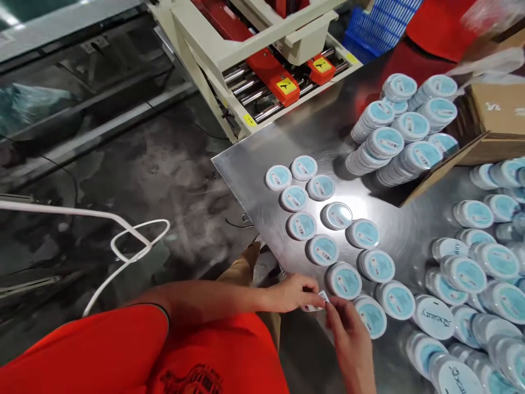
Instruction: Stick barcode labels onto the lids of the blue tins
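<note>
Near the table's front edge, my left hand (292, 294) pinches a small white label sheet (314, 307) with dark printing. My right hand (348, 327) meets it at the right edge, thumb and fingers closed on that corner. Whether a single sticker is parting from the sheet is too small to tell. Just beyond my hands, round white jars with blue labels stand in two rough rows; the nearest are one jar (344, 281) and another jar (370, 316) beside my right hand. Small barcode stickers show on several of the lids.
Stacked jars (410, 127) stand at the back by an open cardboard box (496, 112). Many more jars (470, 274) crowd the right of the metal table (250, 158). Beyond its far edge are a roller machine (270, 71), a blue crate (377, 27) and a person in red (441, 27).
</note>
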`<state>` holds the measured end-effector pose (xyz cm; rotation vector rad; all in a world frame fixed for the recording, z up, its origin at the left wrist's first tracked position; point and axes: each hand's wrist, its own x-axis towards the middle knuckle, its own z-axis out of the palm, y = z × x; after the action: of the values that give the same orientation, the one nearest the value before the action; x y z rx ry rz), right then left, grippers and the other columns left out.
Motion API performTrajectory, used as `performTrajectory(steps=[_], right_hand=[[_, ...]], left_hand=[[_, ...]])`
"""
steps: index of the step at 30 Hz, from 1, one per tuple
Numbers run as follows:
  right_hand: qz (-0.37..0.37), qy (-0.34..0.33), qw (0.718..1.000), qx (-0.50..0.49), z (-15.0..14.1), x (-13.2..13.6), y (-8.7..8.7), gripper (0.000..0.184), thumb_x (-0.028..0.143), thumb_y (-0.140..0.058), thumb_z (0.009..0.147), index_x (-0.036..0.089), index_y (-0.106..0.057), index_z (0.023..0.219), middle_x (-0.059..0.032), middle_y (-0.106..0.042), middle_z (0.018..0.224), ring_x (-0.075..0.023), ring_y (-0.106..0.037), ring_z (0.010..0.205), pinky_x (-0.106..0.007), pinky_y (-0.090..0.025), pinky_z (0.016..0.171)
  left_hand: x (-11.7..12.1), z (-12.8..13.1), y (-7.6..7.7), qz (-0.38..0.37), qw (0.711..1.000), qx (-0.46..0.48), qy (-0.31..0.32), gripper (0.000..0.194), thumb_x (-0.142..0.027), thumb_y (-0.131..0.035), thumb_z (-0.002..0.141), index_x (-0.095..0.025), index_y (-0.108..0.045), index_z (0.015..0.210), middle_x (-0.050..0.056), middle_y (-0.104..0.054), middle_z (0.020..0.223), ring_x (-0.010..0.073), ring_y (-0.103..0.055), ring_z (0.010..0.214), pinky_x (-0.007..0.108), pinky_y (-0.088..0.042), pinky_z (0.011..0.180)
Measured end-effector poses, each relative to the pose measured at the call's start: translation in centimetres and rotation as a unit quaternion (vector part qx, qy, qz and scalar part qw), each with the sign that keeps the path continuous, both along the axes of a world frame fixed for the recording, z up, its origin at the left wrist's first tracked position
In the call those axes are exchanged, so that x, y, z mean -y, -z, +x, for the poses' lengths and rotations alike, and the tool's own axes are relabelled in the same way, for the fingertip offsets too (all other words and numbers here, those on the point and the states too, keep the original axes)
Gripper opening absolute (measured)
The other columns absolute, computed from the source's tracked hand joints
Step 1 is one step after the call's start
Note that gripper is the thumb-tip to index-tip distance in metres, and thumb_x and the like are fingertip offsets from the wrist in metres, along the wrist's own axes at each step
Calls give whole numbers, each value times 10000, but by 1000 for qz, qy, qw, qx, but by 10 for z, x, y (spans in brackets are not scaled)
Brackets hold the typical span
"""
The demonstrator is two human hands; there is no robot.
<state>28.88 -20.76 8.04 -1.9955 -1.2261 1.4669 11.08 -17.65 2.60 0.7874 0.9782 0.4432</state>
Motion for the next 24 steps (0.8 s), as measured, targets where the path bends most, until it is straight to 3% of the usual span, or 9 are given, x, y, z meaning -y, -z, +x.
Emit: performTrajectory(steps=[2, 5, 10, 13, 17, 24], right_hand=[[-2, 17, 1000, 8, 6, 8, 6, 448, 674, -652, 757, 236, -712, 827, -8, -683, 707, -190, -610, 631, -279, -500, 579], [-7, 53, 999, 7, 14, 17, 10, 469, 692, -658, 726, 232, -708, 802, 3, -650, 633, -187, -600, 592, -269, -486, 544], [6, 55, 998, 6, 24, 31, 11, 483, 712, -638, 731, 252, -710, 861, 5, -681, 694, -201, -637, 625, -280, -520, 580], [27, 25, 999, 33, 32, 34, 13, 481, 701, -621, 759, 267, -723, 939, -19, -744, 847, -220, -679, 718, -292, -536, 648], [36, -20, 998, 44, 39, 32, 19, 478, 718, -568, 779, 264, -710, 821, -24, -727, 745, -225, -661, 653, -299, -505, 608], [44, -31, 991, 126, 43, 33, 30, 440, 678, -522, 818, 284, -716, 849, -19, -765, 825, -243, -711, 728, -295, -497, 620]], left_hand=[[6, 8, -2, -2, 1000, -10, 21, 386, -488, -832, 752, -158, -652, 839, -39, -585, 686, 117, -537, 661, 236, -417, 616], [11, 18, -4, 53, 997, -38, 33, 420, -310, -858, 722, -185, -672, 1076, -27, -657, 827, 132, -583, 763, 232, -428, 676], [21, 35, -9, 74, 993, -93, 17, 78, -200, -732, 818, -147, -702, 866, -24, -650, 765, 112, -553, 727, 222, -406, 675], [25, 41, -10, 99, 986, -129, 27, 77, -212, -743, 819, -143, -710, 830, -33, -633, 717, 114, -542, 709, 222, -383, 651], [27, 44, -8, 151, 975, -161, 38, 84, -221, -742, 840, -145, -718, 816, -29, -636, 721, 128, -557, 735, 238, -373, 666], [24, 42, -1, 116, 972, -201, 44, 217, -316, -847, 753, -163, -702, 805, -41, -617, 716, 147, -558, 739, 254, -385, 673]])
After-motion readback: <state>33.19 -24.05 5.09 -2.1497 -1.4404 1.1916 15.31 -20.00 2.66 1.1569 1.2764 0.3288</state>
